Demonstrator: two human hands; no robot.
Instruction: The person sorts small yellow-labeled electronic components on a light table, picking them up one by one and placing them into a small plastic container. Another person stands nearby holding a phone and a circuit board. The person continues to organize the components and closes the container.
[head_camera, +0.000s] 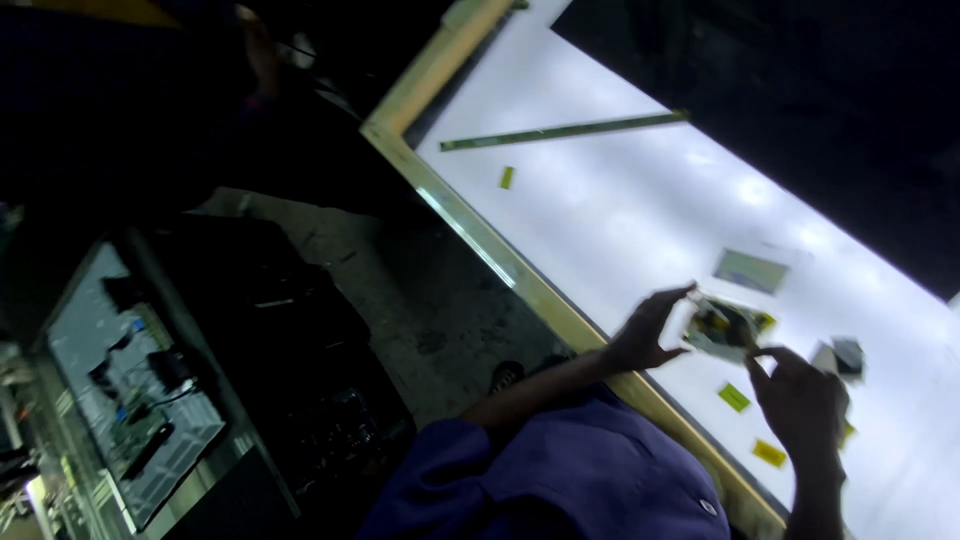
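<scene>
Over the bright white lit panel (640, 210), toward four o'clock in view, both hands pinch a small circuit board (722, 328): the left hand (648, 332) grips its nine o'clock edge, the right hand (800, 400) its five o'clock corner. Yellow tabs (734, 397) lie just below, a grey rectangular piece (750, 270) at twelve o'clock, and a long green strip (565, 130) well apart toward eleven.

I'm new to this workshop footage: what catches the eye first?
The bright white backlit panel fills the right side, glowing against the dark room. Over it, the left hand and right hand hold a small green circuit board. A long thin green strip lies near the panel's top.
</scene>
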